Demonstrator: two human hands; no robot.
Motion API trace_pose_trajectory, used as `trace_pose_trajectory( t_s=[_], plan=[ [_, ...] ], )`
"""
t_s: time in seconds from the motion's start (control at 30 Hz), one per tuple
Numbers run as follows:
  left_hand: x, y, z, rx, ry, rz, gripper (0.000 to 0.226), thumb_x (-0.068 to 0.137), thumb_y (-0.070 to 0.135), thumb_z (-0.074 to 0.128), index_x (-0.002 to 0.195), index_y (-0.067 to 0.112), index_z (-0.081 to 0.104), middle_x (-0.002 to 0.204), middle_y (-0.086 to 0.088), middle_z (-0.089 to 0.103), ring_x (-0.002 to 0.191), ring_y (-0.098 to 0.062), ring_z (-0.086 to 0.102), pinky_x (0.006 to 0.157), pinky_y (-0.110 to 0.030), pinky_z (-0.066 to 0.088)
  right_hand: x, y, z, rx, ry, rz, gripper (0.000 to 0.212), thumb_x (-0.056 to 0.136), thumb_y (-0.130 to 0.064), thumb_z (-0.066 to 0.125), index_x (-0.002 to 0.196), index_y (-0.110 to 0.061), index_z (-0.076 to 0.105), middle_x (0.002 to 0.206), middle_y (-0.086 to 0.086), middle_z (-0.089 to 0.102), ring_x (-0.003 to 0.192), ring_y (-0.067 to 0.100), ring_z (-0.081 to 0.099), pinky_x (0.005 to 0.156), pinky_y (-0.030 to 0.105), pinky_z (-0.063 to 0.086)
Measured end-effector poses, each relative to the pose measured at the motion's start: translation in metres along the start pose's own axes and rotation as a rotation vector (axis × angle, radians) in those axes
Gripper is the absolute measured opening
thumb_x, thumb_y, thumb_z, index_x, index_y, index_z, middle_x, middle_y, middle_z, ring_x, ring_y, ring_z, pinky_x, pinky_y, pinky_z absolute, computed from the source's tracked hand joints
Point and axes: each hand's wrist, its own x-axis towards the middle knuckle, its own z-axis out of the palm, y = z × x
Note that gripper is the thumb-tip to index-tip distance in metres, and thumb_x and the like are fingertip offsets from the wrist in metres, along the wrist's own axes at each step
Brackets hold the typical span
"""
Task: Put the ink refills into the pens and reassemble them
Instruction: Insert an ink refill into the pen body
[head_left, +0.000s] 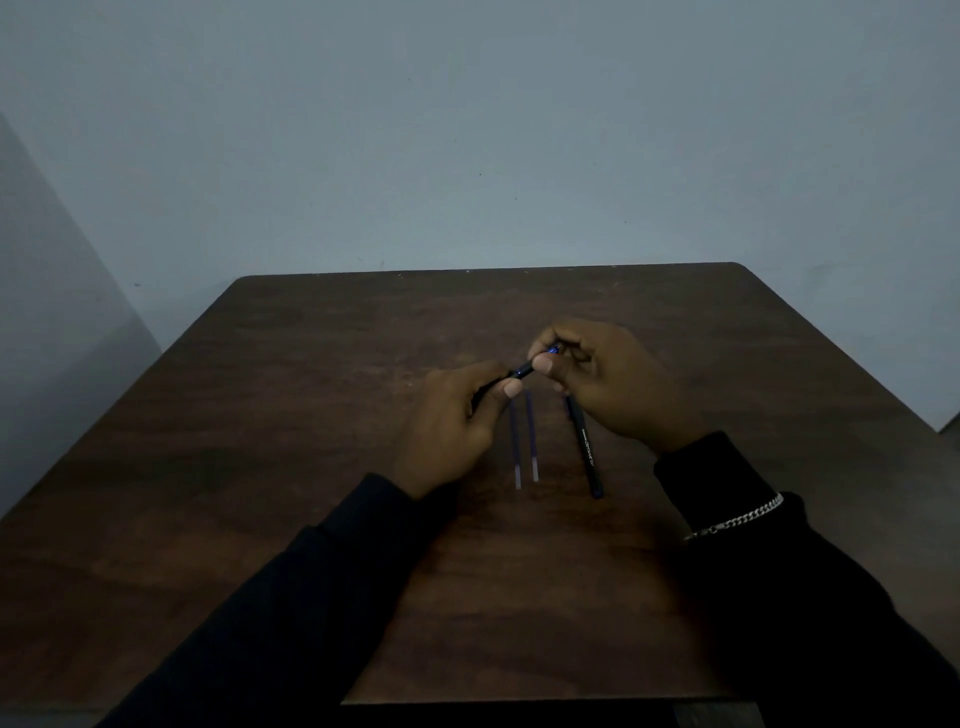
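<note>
Both my hands hold one black pen (522, 371) above the middle of the table. My left hand (457, 426) grips its barrel. My right hand (608, 384) pinches its blue tip end (554, 349) between thumb and fingers. Under the hands, two blue ink refills (531, 439) lie side by side on the wood, pointing away from me. To their right lies a second black pen (586, 449) with white lettering; its far end is hidden under my right hand.
The dark brown wooden table (311, 415) stands against a plain grey-blue wall (467, 130). A chain bracelet (737, 519) sits on my right sleeve. The light is dim.
</note>
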Motion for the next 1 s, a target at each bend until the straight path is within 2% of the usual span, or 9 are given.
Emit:
trace_pose_trajectory(
  t_s=[0.13,0.23,0.37,0.47,0.57,0.73,0.83,0.9,1.0],
  plan=[
    [-0.0005,0.0016,-0.0009,-0.011,0.001,-0.024,0.021,0.106,0.029,0.055,0.086,0.028,0.064,0.067,0.004,0.059,0.059,-0.013,0.053,0.058,-0.037,0.041,0.0002,0.0008,-0.0016,0.179,-0.029,0.047,0.017,0.093,-0.003,0.067,0.101,-0.018,0.071,0.095,0.008,0.071,0.084,0.025,0.071,0.072,0.036,0.059],
    [-0.0014,-0.0004,-0.0008,0.008,-0.006,-0.022,0.024,0.108,0.024,0.059,0.086,0.019,0.067,0.068,0.005,0.060,0.059,-0.010,0.053,0.058,-0.034,0.041,0.0006,-0.0008,-0.0007,0.295,-0.006,0.093,0.020,0.088,-0.016,0.072,0.108,-0.019,0.073,0.103,0.008,0.072,0.091,0.022,0.073,0.074,0.031,0.061],
    [-0.0028,0.0008,0.0000,0.022,-0.023,0.002,0.020,0.109,0.022,0.059,0.099,0.012,0.074,0.074,0.001,0.067,0.063,-0.011,0.059,0.059,-0.030,0.045,0.0007,-0.0010,0.0008,0.217,0.018,0.164,0.031,0.092,-0.050,0.070,0.076,-0.023,0.073,0.064,0.003,0.072,0.053,0.015,0.069,0.050,0.027,0.055],
    [-0.0024,0.0010,0.0006,0.033,-0.024,0.006,0.021,0.108,0.022,0.059,0.098,0.011,0.074,0.075,-0.001,0.068,0.064,-0.015,0.060,0.060,-0.035,0.046,-0.0004,0.0019,0.0009,0.206,-0.006,0.145,0.023,0.095,-0.038,0.071,0.079,-0.021,0.073,0.064,0.000,0.072,0.051,0.014,0.068,0.049,0.026,0.054],
    [-0.0020,-0.0003,-0.0004,0.024,0.003,0.002,0.022,0.108,0.021,0.059,0.088,0.017,0.068,0.070,0.008,0.062,0.062,-0.008,0.056,0.058,-0.028,0.042,0.0001,0.0023,0.0010,0.297,-0.057,0.131,0.003,0.096,-0.015,0.070,0.094,-0.014,0.073,0.074,0.004,0.075,0.063,0.013,0.072,0.060,0.027,0.059],
    [-0.0011,-0.0010,0.0009,0.053,-0.028,-0.027,0.020,0.108,0.027,0.058,0.095,0.022,0.070,0.073,0.010,0.063,0.066,-0.009,0.058,0.058,-0.022,0.042,0.0002,0.0028,-0.0041,0.284,-0.106,0.066,0.025,0.080,-0.006,0.074,0.099,-0.022,0.073,0.105,0.000,0.072,0.098,0.014,0.072,0.084,0.026,0.058],
    [-0.0014,-0.0011,0.0004,0.046,-0.009,0.000,0.020,0.108,0.026,0.059,0.099,0.017,0.074,0.076,0.005,0.068,0.066,-0.009,0.060,0.059,-0.030,0.045,0.0002,-0.0022,0.0001,0.391,-0.063,0.175,0.023,0.083,-0.031,0.077,0.104,-0.022,0.072,0.091,0.004,0.074,0.076,0.018,0.075,0.064,0.029,0.061],
    [-0.0017,-0.0002,-0.0005,0.042,-0.010,0.007,0.020,0.108,0.025,0.059,0.104,0.014,0.075,0.079,0.001,0.071,0.067,-0.012,0.063,0.061,-0.035,0.049,0.0010,-0.0013,0.0021,0.297,-0.004,0.185,0.027,0.090,-0.045,0.073,0.091,-0.019,0.073,0.073,0.004,0.074,0.057,0.019,0.071,0.052,0.031,0.056],
    [-0.0017,0.0010,-0.0009,0.053,-0.009,0.022,0.019,0.108,0.023,0.059,0.099,0.015,0.074,0.074,0.003,0.068,0.063,-0.011,0.060,0.059,-0.034,0.047,0.0008,0.0004,0.0021,0.260,0.017,0.154,0.026,0.097,-0.036,0.070,0.081,-0.016,0.072,0.063,0.001,0.071,0.050,0.013,0.066,0.048,0.027,0.053]
  ],
)
